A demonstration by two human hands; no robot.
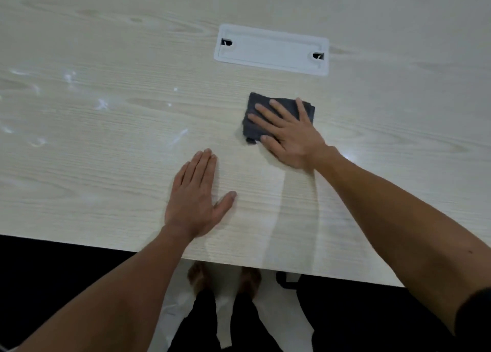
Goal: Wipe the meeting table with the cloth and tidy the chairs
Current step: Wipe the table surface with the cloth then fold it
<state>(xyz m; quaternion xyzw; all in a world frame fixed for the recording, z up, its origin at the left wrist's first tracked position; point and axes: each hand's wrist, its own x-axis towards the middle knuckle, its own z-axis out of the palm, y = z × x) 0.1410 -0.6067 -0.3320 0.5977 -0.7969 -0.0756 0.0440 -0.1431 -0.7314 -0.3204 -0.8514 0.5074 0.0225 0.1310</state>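
an office: wood-grain table (106,165) with cable hatch (271,49).

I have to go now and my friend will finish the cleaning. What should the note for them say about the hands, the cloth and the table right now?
Right hand: fingers straight, pressing flat on the folded dark grey cloth.
Left hand: flat on the bare table near the front edge, holding nothing.
The cloth lies just in front of the white cable hatch set in the tabletop.
Done: a damp streak runs from the cloth back toward the near edge, so that strip looks wiped.
Left: whitish smears remain on the left part of the table. No chairs are clearly in view, so tidying them cannot be judged.
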